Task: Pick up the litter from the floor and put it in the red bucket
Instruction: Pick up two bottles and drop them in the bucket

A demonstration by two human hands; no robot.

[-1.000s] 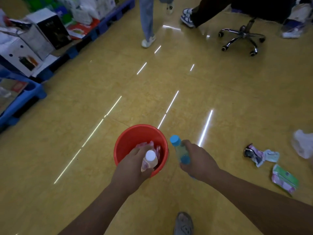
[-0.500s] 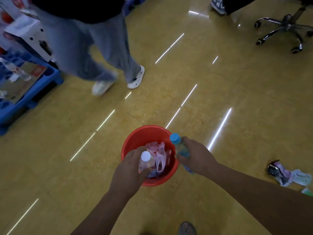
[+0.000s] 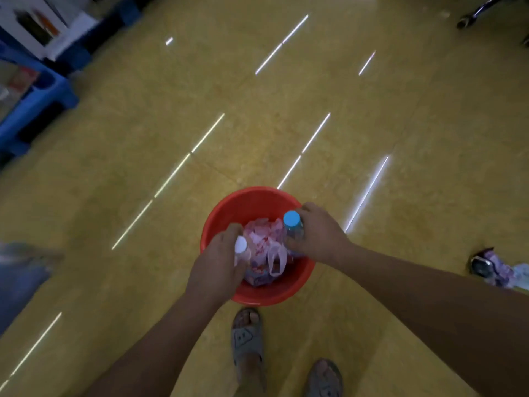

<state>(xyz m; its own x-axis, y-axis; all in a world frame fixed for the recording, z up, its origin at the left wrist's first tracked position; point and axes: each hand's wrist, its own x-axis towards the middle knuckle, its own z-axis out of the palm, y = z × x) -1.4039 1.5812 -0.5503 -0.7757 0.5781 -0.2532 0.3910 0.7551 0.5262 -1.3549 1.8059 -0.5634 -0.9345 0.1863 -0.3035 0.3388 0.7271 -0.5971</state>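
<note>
Seeing a smooth, high-gloss yellow floor (image 3: 372,110) throwing back white light streaks, and in the lower centre a red bucket (image 3: 249,202) of smooth, faintly shiny plastic. Finding inside it thin, crinkled pink plastic film (image 3: 266,239), flanked by a clear plastic blue-capped bottle (image 3: 293,229) and a clear plastic white-capped bottle (image 3: 241,245). Making out matt grey moulded sandals (image 3: 247,342) at the bottom edge, a blue moulded-plastic pallet (image 3: 37,107) at left, and a crumpled glossy wrapper (image 3: 486,265) at far right.

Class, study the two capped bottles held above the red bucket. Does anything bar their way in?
Nothing visible does. The left hand grips the white-capped clear plastic bottle and the right hand the blue-capped clear plastic bottle, both over the open mouth of the round red plastic bucket. Crumpled pink plastic bags lie inside.
</note>
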